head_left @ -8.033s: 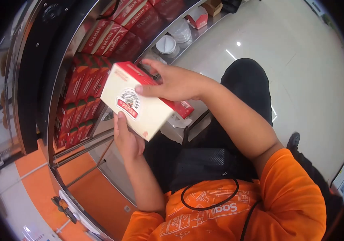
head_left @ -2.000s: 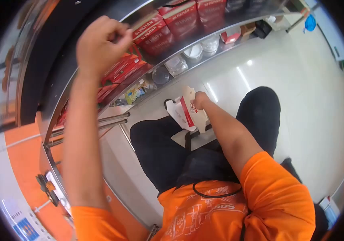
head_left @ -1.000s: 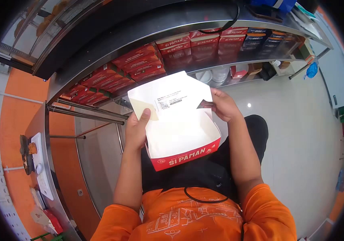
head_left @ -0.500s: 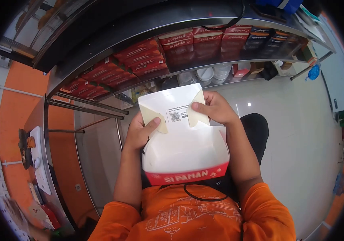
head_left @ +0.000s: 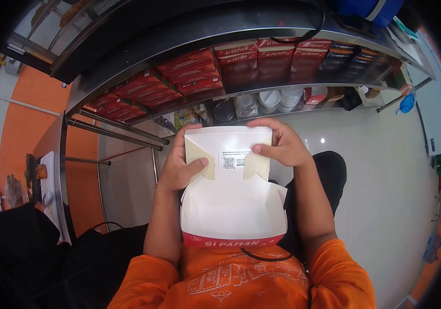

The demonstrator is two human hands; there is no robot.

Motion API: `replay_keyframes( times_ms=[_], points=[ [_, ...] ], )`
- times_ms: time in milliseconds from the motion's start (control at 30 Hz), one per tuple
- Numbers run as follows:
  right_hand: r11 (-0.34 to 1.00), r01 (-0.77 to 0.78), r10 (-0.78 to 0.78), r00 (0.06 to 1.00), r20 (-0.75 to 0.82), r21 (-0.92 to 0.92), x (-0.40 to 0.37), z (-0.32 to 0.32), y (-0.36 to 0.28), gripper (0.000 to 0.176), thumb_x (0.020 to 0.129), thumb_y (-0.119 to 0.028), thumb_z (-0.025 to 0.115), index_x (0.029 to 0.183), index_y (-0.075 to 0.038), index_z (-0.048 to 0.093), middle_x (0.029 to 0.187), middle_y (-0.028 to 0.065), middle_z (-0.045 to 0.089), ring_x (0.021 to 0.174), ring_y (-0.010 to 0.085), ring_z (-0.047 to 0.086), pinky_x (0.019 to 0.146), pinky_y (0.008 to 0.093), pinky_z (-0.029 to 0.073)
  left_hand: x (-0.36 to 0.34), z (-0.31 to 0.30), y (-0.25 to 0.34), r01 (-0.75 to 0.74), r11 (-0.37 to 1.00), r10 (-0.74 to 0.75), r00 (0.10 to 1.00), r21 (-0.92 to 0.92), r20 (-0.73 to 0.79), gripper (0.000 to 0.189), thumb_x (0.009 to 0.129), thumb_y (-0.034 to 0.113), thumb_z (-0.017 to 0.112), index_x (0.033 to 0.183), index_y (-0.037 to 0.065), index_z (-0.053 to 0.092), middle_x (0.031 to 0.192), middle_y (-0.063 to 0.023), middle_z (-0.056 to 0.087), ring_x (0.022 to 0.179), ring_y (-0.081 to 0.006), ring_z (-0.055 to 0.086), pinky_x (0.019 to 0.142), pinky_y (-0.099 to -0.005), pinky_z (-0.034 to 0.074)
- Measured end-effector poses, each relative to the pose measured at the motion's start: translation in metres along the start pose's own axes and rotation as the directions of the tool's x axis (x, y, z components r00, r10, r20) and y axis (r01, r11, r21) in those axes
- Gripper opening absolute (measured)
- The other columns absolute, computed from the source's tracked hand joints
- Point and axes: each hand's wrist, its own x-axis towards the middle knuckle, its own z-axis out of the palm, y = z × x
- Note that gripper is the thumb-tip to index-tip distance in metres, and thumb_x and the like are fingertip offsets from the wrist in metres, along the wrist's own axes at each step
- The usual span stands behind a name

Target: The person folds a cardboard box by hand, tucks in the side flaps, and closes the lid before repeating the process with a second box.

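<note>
A white-lined cardboard box (head_left: 233, 208) with a red front reading "SI PAMAN" is held over the lap, its lid raised. My left hand (head_left: 182, 164) grips the lid's left edge, its thumb on the cream side flap (head_left: 200, 149). On the other side, my right hand (head_left: 283, 144) holds the lid's right edge, thumb pressing the right cream flap (head_left: 256, 166), fingers behind the top edge. Between the flaps, printed text and a QR code (head_left: 229, 162) show on the lid's white inside. The lid's front edge is folded along the top.
Stacks of red boxes (head_left: 238, 64) and dark blue boxes (head_left: 339, 59) fill a shelf under the black counter (head_left: 179, 36). Plastic containers (head_left: 269, 99) stand on the lower shelf. Metal rails (head_left: 117, 135) are at left. Dark cloth (head_left: 91, 257) shows at lower left.
The lid's top edge has bent inward, with my fingers now over it. Box and hands sit slightly lower in view. Dark cloth has come in at lower left.
</note>
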Motion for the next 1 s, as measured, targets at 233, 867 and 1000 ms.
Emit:
replay_keyframes(
  times_ms=[233, 867, 1000],
  points=[
    [0.993, 0.062, -0.068, 0.996, -0.059, -0.098, 0.000, -0.003, 0.009, 0.027, 0.087, 0.000, 0.075, 0.114, 0.001, 0.072, 0.105, 0.0089, 0.073, 0.095, 0.0123, 0.068, 0.082, 0.0261, 0.055, 0.000, -0.010, -0.019, -0.078, 0.997, 0.078, 0.997, 0.019, -0.008, 0.056, 0.078, -0.003, 0.069, 0.129, 0.011, 0.050, 0.125, -0.0080, 0.059, 0.111, -0.0160, 0.057, 0.096, -0.0330, 0.047],
    [0.828, 0.222, -0.476, 0.764, -0.436, -0.515, 0.013, 0.040, -0.005, 0.034, 0.087, -0.021, 0.080, 0.120, -0.013, 0.075, 0.153, 0.0270, 0.044, 0.123, 0.0199, 0.060, 0.075, 0.0266, 0.056, 0.012, 0.039, -0.030, -0.177, 0.754, -0.022, 0.955, -0.633, -0.294, 0.074, 0.093, 0.049, 0.057, 0.154, 0.012, 0.036, 0.151, -0.0107, 0.047, 0.141, -0.0311, 0.043, 0.117, -0.0518, 0.033],
    [0.531, 0.327, -0.563, 0.825, -0.037, -0.782, 0.009, 0.035, -0.010, 0.040, 0.078, -0.030, 0.086, 0.115, -0.019, 0.077, 0.166, 0.0235, 0.020, 0.149, 0.0418, 0.026, 0.103, 0.0442, 0.045, 0.020, 0.035, -0.013, -0.169, 0.532, -0.127, 0.953, -0.830, -0.275, 0.071, 0.092, 0.054, 0.054, 0.150, 0.014, 0.042, 0.151, -0.0095, 0.047, 0.140, -0.0321, 0.044, 0.116, -0.0569, 0.033]
  ],
)
